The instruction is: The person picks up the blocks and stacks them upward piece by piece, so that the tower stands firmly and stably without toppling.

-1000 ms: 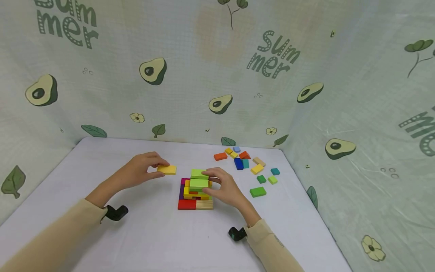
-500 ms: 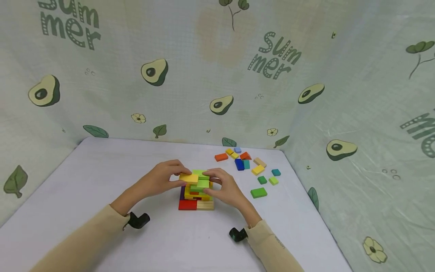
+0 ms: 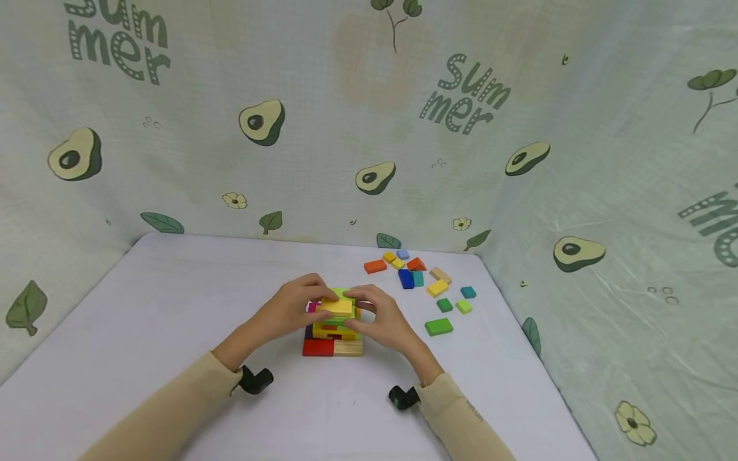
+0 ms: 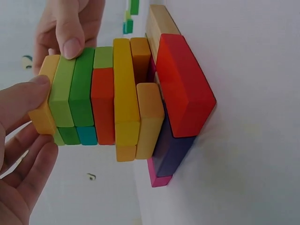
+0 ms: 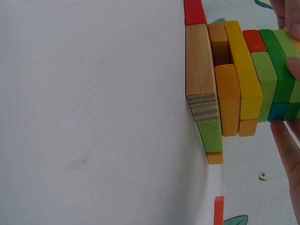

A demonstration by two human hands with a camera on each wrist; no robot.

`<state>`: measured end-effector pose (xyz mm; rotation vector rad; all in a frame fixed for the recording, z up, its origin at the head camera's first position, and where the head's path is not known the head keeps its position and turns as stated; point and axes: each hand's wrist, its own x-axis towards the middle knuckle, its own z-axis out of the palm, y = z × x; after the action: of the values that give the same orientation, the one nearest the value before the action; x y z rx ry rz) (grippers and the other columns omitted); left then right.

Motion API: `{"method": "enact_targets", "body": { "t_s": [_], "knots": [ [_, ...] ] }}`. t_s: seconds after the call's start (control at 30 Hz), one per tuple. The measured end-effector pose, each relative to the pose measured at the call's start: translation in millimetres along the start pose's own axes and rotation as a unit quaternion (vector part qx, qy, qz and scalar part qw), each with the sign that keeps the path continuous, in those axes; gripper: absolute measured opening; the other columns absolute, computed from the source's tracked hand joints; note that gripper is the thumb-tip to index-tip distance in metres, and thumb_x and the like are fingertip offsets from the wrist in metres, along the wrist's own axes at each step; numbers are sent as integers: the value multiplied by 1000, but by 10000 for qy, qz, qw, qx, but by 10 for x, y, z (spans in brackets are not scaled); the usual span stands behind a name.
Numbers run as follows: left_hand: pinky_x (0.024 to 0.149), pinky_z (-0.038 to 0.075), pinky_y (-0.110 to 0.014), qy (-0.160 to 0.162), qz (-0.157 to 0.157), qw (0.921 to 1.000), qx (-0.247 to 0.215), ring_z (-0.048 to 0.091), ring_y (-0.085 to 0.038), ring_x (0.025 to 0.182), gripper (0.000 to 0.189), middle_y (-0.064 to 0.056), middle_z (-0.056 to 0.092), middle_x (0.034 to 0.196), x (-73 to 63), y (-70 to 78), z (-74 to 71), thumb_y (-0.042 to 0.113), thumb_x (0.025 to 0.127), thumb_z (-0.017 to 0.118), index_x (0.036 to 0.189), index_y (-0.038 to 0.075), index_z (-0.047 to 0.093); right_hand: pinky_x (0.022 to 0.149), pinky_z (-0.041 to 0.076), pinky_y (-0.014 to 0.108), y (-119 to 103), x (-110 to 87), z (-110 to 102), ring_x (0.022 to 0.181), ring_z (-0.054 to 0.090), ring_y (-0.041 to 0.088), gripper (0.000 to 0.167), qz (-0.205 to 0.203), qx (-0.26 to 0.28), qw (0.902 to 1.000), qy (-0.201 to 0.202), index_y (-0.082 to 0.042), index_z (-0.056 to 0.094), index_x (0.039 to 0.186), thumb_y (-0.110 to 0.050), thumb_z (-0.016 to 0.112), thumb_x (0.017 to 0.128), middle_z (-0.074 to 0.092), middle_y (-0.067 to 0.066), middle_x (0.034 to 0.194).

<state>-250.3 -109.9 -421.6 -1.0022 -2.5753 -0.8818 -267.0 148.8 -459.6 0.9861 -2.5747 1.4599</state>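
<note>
A stepped tower of coloured wooden blocks [image 4: 127, 98] stands on the table, with a red block [image 4: 185, 89] and a plain wood block [image 5: 200, 61] in its front bottom layer. My left hand [image 3: 291, 308] pinches a yellow block [image 3: 336, 308] at the top of the tower, thumb in front and fingers behind. In the left wrist view it lies against a light green block [image 4: 62, 103], with a darker green block [image 4: 82, 89] below that. My right hand [image 3: 380, 314] holds the upper tower from the right, thumb at the front and fingers toward the back.
Loose blocks lie to the right and back right: a green block [image 3: 439, 326], a yellow block [image 3: 437, 288], a dark blue block [image 3: 406, 279], an orange block [image 3: 375, 266] and several others. A patterned cloth [image 3: 317, 141] hangs behind the white table [image 3: 190, 288].
My left hand has carried the yellow block rightward from beside the tower onto its top. The right hand has stayed at the tower's right side.
</note>
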Motion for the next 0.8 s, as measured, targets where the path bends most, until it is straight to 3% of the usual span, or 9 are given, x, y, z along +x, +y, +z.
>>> {"method": "enact_targets", "body": {
  "t_s": [0.3,0.57,0.8],
  "knots": [
    [79,65,-38,463,-74,9988,-144,65,-16,92,45,-2,64,109,-10,-41,118,23,81,95,120,12,77,107,55,43,-3,-2,-3,133,60,14,51,-101,-65,9999,14,-21,66,138,-8,84,92,61,-4,139],
    [90,64,-41,153,-978,9907,-934,70,-26,109,59,-5,63,137,-40,-114,111,38,91,86,143,18,66,107,55,46,-5,-4,-4,134,60,17,52,-92,12,10000,-14,-21,66,139,-9,84,92,61,-3,140],
    [97,61,-38,27,-1227,9868,-1055,68,-23,117,58,-6,65,142,-69,-167,211,40,97,79,147,15,63,107,55,48,2,-10,-6,134,60,18,51,-87,8,10000,13,-22,66,138,-9,84,92,61,-3,140]
  ]
}}
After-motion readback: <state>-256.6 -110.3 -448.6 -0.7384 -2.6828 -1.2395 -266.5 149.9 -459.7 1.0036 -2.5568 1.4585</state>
